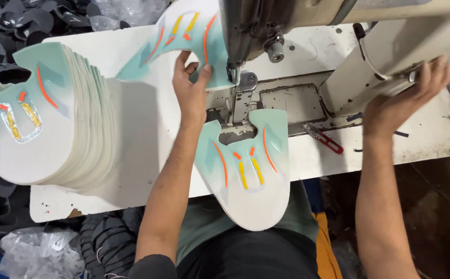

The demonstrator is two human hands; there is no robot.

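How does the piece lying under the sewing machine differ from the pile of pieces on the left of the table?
The piece under the needle is a single flat sheet spread across the table edge; the pile is many sheets stacked and fanned. The left hand presses on the single piece, while no hand touches the pile. Both share the same curved shape, mint and white colouring, and orange and yellow stripes.

The sewing machine head [256, 26] blocks the way from above at the needle. Left of it, the tall stack of cut pieces [54, 113] walls off the table [431, 134]; only 1 bare strip lies between. Right of it, red snips [324, 138] lie on open tabletop below the machine arm [390, 57].
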